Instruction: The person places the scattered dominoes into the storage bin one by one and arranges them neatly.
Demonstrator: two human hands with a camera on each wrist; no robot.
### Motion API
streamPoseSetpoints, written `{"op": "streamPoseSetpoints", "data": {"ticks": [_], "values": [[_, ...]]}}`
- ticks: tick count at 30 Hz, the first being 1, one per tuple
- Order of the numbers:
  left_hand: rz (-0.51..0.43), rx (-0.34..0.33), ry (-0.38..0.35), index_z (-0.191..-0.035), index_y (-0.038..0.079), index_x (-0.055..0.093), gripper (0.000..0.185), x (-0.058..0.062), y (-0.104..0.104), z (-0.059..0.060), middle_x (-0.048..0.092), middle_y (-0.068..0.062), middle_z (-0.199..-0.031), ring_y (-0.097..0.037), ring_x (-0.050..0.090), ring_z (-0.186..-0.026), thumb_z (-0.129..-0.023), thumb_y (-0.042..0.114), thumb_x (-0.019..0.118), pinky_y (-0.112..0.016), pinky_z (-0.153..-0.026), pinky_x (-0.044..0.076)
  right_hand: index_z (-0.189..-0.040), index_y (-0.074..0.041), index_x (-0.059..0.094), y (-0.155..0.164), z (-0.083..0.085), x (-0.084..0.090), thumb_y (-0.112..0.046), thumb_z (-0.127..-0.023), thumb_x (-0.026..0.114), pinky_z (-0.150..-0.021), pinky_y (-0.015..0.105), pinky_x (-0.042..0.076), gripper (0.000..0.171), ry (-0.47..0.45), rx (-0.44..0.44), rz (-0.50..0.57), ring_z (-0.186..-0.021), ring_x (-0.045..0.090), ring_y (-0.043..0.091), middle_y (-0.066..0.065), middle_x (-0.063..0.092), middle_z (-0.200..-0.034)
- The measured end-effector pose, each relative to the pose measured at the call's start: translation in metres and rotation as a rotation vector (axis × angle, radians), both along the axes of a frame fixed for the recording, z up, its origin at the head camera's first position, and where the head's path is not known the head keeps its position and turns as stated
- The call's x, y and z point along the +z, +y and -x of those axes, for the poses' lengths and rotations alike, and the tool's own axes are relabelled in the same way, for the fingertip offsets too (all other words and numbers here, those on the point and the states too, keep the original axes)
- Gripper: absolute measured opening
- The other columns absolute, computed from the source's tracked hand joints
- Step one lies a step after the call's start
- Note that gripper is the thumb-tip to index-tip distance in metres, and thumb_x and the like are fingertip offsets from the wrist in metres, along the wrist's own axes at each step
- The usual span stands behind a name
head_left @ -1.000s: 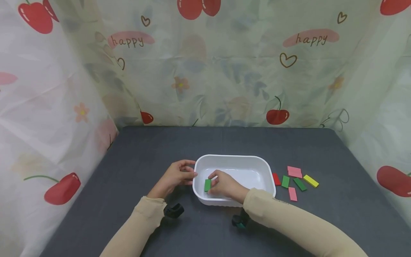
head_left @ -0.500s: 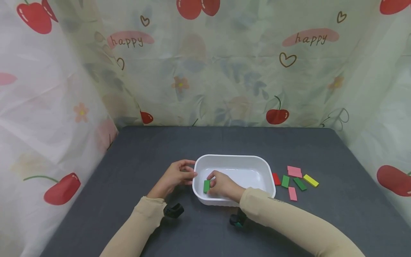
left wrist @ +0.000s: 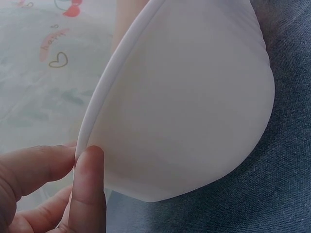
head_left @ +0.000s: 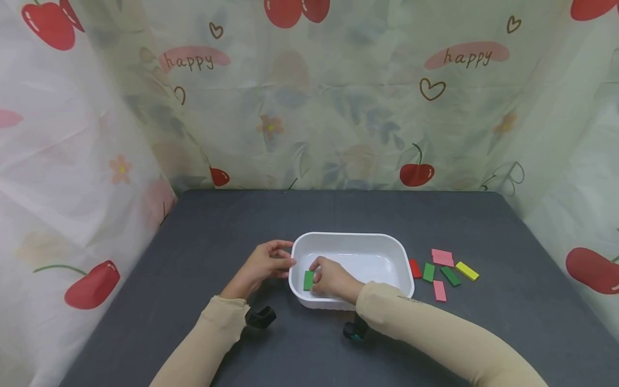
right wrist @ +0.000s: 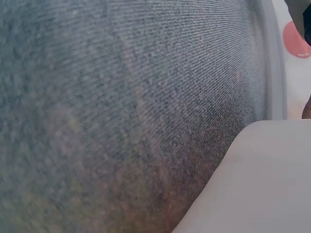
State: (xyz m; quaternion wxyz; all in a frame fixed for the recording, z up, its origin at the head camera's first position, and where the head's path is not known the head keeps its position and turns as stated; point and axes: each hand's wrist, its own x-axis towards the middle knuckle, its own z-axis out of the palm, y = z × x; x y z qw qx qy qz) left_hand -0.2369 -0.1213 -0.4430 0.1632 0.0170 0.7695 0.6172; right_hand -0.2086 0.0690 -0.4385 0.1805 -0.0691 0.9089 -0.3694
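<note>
In the head view a white plastic tub (head_left: 355, 241) stands on the dark table. My left hand (head_left: 265, 266) is at its left end; in the left wrist view the thumb and a finger pinch the tub's rim. My right hand (head_left: 335, 279) reaches down inside the tub, near the left end. Its curled fingers and thumb hold a small green rectangular block (head_left: 308, 280) by the right edge, low over the tub's floor; whether it touches the floor is hard to tell. The right wrist view shows only cloth and a pale tub wall (right wrist: 252, 184), not the hand.
Right of the tub lie loose blocks: a red one (head_left: 415, 269) close to the wall, two green (head_left: 428, 272), two pink (head_left: 442, 257) and a yellow one (head_left: 467, 271). A printed curtain (head_left: 338, 107) encloses the table's back and sides.
My right hand has shifted slightly left inside the tub, carrying the green block left toward the end wall. The left hand stays at the rim.
</note>
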Motion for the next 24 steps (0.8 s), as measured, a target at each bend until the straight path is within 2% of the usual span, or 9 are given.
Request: {"op": "streamPoseSetpoints", "data": {"ticks": [24], "values": [[0.016, 0.000, -0.007, -0.130, 0.008, 0.056, 0.049, 0.0022, 0.0009, -0.0014, 0.066, -0.011, -0.096, -0.016, 0.065, -0.074, -0.084, 0.006, 0.074, -0.032, -0.069, 0.060, -0.115, -0.007, 0.058, -0.0036, 0.0026, -0.0033, -0.002, -0.076, 0.078, -0.074, 0.032, 0.048, 0.044, -0.023, 0.001, 0.016, -0.079, 0.056, 0.018, 0.004, 0.061, -0.085]]}}
